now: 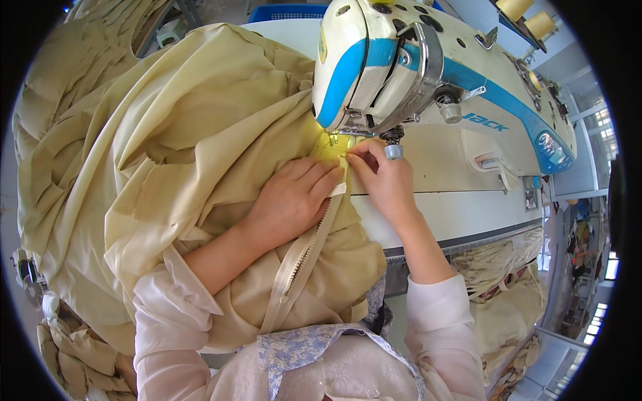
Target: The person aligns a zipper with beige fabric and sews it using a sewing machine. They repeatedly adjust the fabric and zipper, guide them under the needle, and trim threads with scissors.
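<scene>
Under the needle area of a white and blue sewing machine (381,73), a large piece of tan cloth (174,127) is lit yellow. My left hand (294,194) rests on it, fingers together and bent over the cloth beside a metal zipper (307,250); its thumb is mostly hidden. The zipper's tape runs from under that hand down toward my lap. Close to the presser foot (332,138), my right hand (384,177) pinches the cloth's edge between thumb and fingers. A small white strip (339,190) lies by my left fingertips.
The white machine table (455,210) extends to the right. Bundled tan cloth (508,314) lies below its right edge, with more piles (80,354) at lower left. Behind the machine sits a blue basket (287,12); thread cones (538,25) stand at upper right.
</scene>
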Demonstrator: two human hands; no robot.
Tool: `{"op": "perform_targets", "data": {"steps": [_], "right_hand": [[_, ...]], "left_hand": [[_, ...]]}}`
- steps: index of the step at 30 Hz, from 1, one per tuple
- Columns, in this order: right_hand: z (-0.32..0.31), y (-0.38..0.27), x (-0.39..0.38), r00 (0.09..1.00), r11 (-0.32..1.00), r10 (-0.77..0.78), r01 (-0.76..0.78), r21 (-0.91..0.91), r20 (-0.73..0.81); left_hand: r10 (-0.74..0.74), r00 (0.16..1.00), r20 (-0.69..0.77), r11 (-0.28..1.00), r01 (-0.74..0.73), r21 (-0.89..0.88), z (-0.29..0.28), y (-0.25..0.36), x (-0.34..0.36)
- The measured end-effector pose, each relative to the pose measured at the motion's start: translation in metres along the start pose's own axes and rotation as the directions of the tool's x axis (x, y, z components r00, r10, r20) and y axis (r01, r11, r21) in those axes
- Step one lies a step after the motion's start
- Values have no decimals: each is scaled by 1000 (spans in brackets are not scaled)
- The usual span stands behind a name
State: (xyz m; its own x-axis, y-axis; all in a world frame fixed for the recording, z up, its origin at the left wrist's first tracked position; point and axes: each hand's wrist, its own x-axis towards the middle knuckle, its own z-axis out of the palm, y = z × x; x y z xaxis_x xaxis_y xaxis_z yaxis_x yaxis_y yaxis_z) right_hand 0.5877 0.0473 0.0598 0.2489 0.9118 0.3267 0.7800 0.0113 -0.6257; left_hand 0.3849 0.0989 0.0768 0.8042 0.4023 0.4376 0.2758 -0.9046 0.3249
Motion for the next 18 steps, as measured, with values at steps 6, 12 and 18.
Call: {"op": "perform_targets", "data": {"steps": [6,12,18], "right_hand": [[2,1,2,999,998,-34,34,-54,2],[2,0,3,998,995,-62,62,-84,-2],[0,2,4,998,994,-68,69,-83,14]], "left_hand": [[-11,998,63,1000,10,18,-3,0,0],[-12,999,49,998,9,54,0,-1,1],[-21,998,55,998,18,55,1,-3,2]]}}
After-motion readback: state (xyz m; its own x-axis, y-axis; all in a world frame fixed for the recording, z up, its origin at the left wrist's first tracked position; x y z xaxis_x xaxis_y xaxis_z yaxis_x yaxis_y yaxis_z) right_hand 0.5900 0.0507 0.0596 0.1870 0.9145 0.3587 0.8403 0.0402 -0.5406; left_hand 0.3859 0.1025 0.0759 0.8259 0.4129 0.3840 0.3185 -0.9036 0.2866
